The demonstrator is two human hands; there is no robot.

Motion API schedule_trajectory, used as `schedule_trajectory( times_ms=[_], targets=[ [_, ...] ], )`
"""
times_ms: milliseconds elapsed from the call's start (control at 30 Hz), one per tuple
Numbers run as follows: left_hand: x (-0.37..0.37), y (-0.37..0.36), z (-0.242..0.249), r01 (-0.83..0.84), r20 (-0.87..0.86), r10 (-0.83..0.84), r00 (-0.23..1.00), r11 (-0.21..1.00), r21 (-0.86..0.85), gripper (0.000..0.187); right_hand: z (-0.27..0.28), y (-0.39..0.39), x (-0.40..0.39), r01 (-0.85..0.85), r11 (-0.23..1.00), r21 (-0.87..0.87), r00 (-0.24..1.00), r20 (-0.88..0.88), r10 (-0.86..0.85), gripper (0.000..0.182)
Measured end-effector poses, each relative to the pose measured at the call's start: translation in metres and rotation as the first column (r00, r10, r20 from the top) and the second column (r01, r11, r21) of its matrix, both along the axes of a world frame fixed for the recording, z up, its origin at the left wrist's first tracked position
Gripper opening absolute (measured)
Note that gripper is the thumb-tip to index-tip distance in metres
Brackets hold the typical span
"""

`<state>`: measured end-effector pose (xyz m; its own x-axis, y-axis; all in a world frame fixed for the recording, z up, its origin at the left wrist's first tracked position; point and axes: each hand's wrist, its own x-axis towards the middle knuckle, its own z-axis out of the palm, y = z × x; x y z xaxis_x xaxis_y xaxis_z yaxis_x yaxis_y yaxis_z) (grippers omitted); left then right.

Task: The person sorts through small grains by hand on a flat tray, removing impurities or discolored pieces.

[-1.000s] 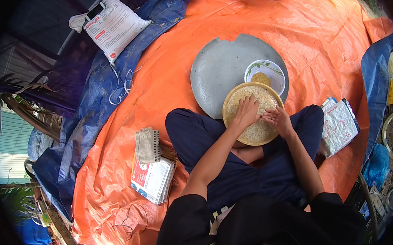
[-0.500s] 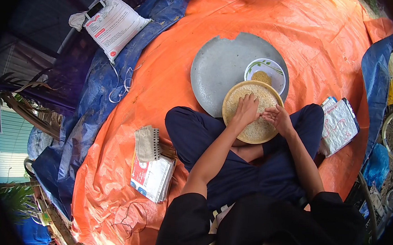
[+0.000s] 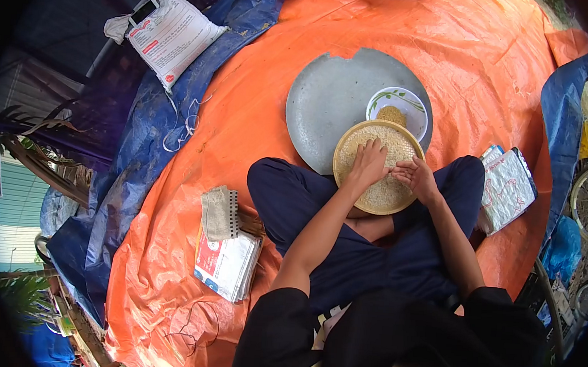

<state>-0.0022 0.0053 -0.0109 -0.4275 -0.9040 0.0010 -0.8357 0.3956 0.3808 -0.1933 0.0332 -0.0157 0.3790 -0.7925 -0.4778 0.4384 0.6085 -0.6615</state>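
Note:
On my lap rests a round woven sieve (image 3: 404,144) with a pale rim, holding a layer of light-coloured grain (image 3: 392,190). Palm down, my left hand (image 3: 370,163) lies over the grain with its fingers stretched out. My right hand (image 3: 416,178) is turned palm up over the sieve's right side, fingers apart and slightly bent, its fingertips close to my left thumb. Just beyond the sieve, a white bowl with a green leaf pattern (image 3: 415,113) contains golden-brown grain (image 3: 391,114). Both the bowl and part of the sieve overlap a large grey round tray (image 3: 327,100) with a broken far edge.
An orange tarpaulin (image 3: 480,60) covers the ground, with blue tarpaulin (image 3: 140,145) along its sides. A white printed sack (image 3: 174,39) carrying a phone (image 3: 143,13) stands far left. Folded bags (image 3: 228,264) lie left under a grey cloth (image 3: 221,214); silvery folded bags (image 3: 509,192) lie right.

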Motion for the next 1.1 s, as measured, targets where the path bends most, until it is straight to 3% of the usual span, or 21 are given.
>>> schedule_trajectory(
  times_ms=[633,933,1100],
  targets=[
    [-0.0003,0.0035,0.0018,0.015,-0.047,-0.017,0.999,0.999,-0.04,0.047,0.0012,-0.0004,0.0011,-0.024,1.0,-0.011,0.999,-0.022,0.024,0.054],
    [-0.0022,-0.0008,-0.0019,0.144,-0.064,-0.146,0.987,0.989,-0.038,0.029,-0.0002,-0.001,0.0003,-0.022,1.0,-0.005,1.0,-0.015,0.022,0.054],
    [0.0043,-0.0041,-0.0004,0.098,-0.212,-0.103,0.972,0.995,-0.036,0.025,0.0001,-0.0011,-0.0002,-0.014,1.0,0.007,1.0,-0.014,0.014,0.054]
  ],
)
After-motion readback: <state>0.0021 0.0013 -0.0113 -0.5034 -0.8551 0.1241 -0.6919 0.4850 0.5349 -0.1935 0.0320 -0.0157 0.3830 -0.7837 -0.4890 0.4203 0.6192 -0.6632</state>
